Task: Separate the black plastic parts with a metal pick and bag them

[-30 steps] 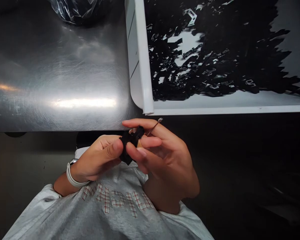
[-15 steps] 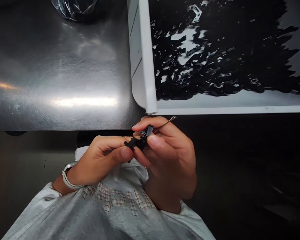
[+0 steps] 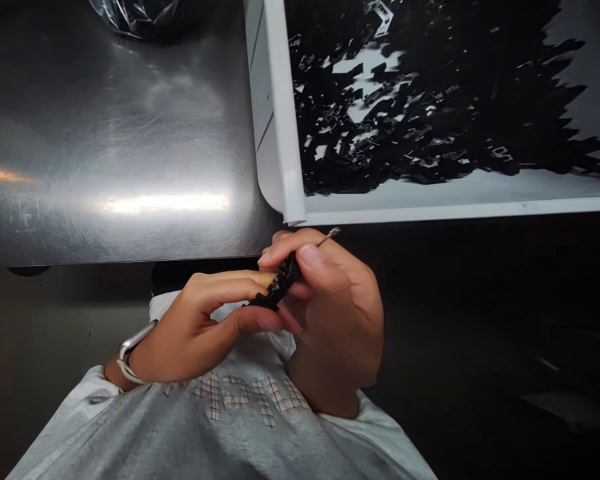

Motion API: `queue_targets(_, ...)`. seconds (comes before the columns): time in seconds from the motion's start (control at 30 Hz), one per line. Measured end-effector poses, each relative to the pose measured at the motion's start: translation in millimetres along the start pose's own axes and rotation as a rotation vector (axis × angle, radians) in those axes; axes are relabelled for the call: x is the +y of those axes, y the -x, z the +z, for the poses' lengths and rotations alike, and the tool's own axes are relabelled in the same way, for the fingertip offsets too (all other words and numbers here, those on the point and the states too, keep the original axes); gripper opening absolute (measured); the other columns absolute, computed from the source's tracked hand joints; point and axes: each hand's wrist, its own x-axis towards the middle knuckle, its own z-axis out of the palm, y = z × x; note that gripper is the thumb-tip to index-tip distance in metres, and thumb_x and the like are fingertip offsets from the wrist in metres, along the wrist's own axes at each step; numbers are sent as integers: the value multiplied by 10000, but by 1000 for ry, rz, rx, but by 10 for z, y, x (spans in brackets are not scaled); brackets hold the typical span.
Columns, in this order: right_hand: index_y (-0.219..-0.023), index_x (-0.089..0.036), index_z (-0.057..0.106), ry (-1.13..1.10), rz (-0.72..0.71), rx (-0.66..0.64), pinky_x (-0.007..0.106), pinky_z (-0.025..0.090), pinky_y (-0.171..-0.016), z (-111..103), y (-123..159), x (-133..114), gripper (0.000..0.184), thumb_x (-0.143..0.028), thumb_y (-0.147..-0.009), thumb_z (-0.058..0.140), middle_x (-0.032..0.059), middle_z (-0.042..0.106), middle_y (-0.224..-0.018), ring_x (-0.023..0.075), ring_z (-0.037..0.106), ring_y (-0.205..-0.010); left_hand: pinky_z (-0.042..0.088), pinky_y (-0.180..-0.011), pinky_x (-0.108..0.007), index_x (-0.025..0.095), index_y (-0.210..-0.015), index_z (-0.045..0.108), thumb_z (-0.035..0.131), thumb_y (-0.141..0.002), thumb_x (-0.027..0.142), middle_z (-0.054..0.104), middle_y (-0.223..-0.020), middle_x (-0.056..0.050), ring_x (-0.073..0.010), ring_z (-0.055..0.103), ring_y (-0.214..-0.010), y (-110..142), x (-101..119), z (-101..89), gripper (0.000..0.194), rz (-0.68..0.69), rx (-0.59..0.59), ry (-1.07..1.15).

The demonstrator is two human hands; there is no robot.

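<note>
A small black plastic part [image 3: 279, 285] is held between my two hands, in front of my body and just off the table's edge. My left hand [image 3: 215, 317] pinches its lower left end between thumb and fingers. With thumb and forefinger, my right hand [image 3: 337, 300] grips the upper right end. A thin metal tool [image 3: 330, 236] with a small tip sticks out from behind the right thumb; its other end is hidden in the hand, and I cannot make out its kind.
On the right stands a white tray [image 3: 294, 167] with many black plastic parts [image 3: 430, 127] heaped in it. A scratched metal table [image 3: 130, 133] lies to the left, with a shiny plastic bag [image 3: 140, 17] at its back. Dark floor shows on the lower right.
The black part has been turned between my fingers, and its raised flat piece no longer shows. My right hand and the tool tip have shifted slightly left. The tray also appears further left.
</note>
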Motion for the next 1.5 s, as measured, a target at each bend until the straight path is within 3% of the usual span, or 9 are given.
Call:
queue_targets(0.1, -964, -255, 756, -3, 1, -31, 235, 406, -449, 8, -6, -3, 164, -418, -948, 739, -62, 563, -550, 99, 482, -445, 578, -951, -304, 187, -960, 829, 574, -1050, 233, 831, -1044, -80, -214, 769, -1032, -19, -5, 4, 275, -17, 1, 37)
queue_targets(0.27, -1048, -257, 727, 21, -14, -91, 207, 397, -488, -44, -20, 38, 90, -316, -980, 725, -71, 543, -567, 83, 478, -497, 576, -949, -314, 191, -973, 840, 558, -1061, 261, 833, -1031, -73, -215, 771, -1016, -20, 7, -5, 303, -68, -15, 78)
queue_targets(0.47, -1190, -275, 668, 69, 0, -213, 226, 390, -565, -150, -32, 61, 321, -372, -915, 803, -78, 404, -645, 108, 418, -603, 560, -954, -352, 188, -928, 828, 522, -1069, 451, 824, -996, -101, -254, 762, -1049, 26, -2, -50, 427, -181, -44, 181)
queue_targets(0.57, -1215, -270, 659, 125, -16, -264, 265, 422, -598, -185, -31, 42, 391, -417, -888, 815, -59, 449, -661, 139, 453, -640, 562, -948, -373, 168, -866, 805, 550, -1044, 516, 822, -965, -117, -271, 758, -1037, 45, -19, -66, 466, -228, -63, 217)
queue_targets(0.73, -1183, -299, 688, 163, -71, -244, 252, 454, -650, -199, -13, 16, 355, -258, -861, 831, -26, 582, -847, 120, 519, -724, 529, -968, -389, 173, -879, 784, 552, -1038, 550, 810, -1010, -94, -244, 733, -983, 62, -71, -70, 470, -271, -15, 239)
queue_targets(0.9, -1307, -372, 644, 127, -84, -330, 214, 451, -620, -173, 4, 50, 564, -75, -856, 807, -83, 453, -739, 83, 416, -608, 552, -986, -409, 172, -729, 644, 622, -987, 598, 805, -995, -98, -263, 748, -1048, -15, -76, -25, 498, -338, 25, 436)
queue_targets(1.07, -1265, -437, 694, 105, -92, -246, 197, 431, -558, -101, 25, 8, 648, 1, -805, 820, -84, 443, -794, 62, 305, -557, 585, -1002, -432, 189, -683, 540, 733, -890, 637, 810, -975, -71, -286, 764, -1112, -95, -77, 10, 530, -456, 85, 671)
queue_targets(1.27, -1300, -382, 708, 314, -123, -162, 191, 492, -580, -83, 29, -90, 507, -122, -874, 793, -58, 495, -816, 74, 402, -607, 578, -1063, -409, 205, -729, 655, 756, -909, 552, 819, -889, -14, -257, 782, -1116, -95, -81, -11, 404, -474, 52, 857)
queue_targets(1.5, -1442, -454, 618, 320, -231, -263, 191, 557, -640, -114, -8, -39, 682, -142, -867, 810, -46, 539, -887, 84, 461, -640, 620, -986, -342, 260, -833, 815, 777, -903, 472, 845, -968, 20, -208, 822, -970, -82, -51, 3, 227, -478, 88, 964)
